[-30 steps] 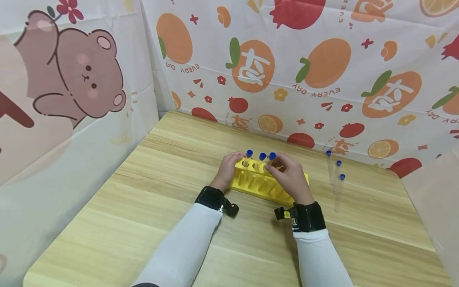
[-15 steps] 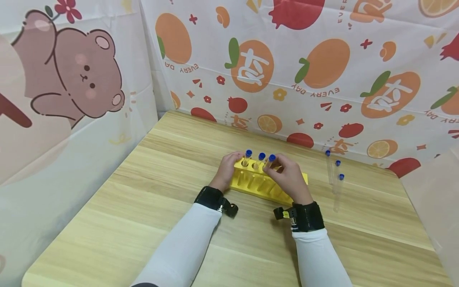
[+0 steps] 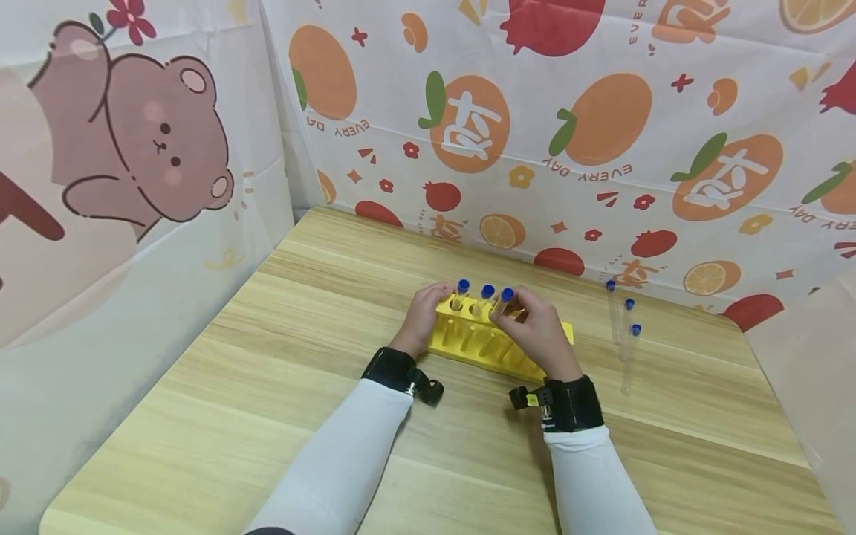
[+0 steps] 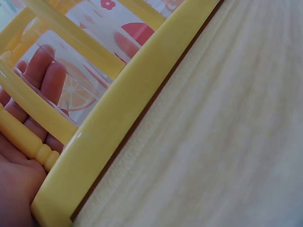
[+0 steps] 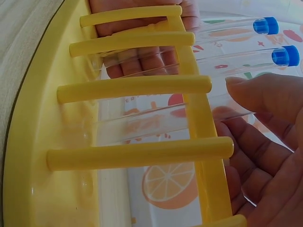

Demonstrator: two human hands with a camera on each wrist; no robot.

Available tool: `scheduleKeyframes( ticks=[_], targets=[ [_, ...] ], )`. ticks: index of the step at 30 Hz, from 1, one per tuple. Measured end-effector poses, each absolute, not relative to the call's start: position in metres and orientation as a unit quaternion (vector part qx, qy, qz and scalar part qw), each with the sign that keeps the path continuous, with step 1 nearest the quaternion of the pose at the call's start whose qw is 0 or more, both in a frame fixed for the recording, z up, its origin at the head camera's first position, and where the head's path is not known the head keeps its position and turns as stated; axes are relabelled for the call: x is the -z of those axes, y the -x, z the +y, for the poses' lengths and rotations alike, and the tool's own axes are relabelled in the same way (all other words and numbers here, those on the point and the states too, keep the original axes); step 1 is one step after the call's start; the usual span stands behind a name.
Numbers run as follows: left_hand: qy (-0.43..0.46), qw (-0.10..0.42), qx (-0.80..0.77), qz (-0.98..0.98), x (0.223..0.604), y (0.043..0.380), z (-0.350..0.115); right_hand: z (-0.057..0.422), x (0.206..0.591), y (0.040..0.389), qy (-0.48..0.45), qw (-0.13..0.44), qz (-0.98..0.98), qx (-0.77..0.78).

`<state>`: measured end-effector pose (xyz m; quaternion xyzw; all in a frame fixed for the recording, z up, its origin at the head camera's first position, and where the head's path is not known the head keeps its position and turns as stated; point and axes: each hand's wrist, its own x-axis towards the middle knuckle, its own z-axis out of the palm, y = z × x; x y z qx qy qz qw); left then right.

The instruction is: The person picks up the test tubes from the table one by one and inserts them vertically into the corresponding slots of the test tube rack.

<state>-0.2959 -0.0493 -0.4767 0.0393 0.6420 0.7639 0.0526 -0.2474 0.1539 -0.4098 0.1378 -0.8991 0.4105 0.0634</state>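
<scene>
A yellow test tube rack (image 3: 468,358) stands on the table, held at its left end by my left hand (image 3: 417,319). In the left wrist view the fingers (image 4: 53,82) reach behind the rack's posts. Two clear test tubes with blue caps, a first tube (image 5: 227,30) and a second tube (image 5: 236,59), stand in its leftmost holes. My right hand (image 3: 540,331) pinches a third test tube (image 5: 147,123) near its top, between thumb and fingers. That tube passes through the rack's top bar, its lower part between the posts, its blue cap (image 3: 507,295) leaning right.
Three more blue-capped test tubes lie on the table (image 3: 702,416) to the right: a far one (image 3: 614,316), a middle one (image 3: 626,331) and a near one (image 3: 630,364). A fruit-print cloth (image 3: 535,148) hangs behind the table, and a bear-print cloth (image 3: 167,148) at the left.
The third tube's cap has come down slightly along with my right fingers, mostly in the first half second. My left hand and the rack have stayed put.
</scene>
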Motion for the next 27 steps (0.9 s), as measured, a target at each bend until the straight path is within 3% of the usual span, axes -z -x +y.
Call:
scheduleKeyframes(
  ticks=[27],
  targets=[
    [-0.043, 0.059, -0.77, 0.634, 0.4788, 0.2985, -0.0493, 0.1559, 0.4066, 0.2473, -0.154, 0.07, -0.9, -0.401]
  ],
)
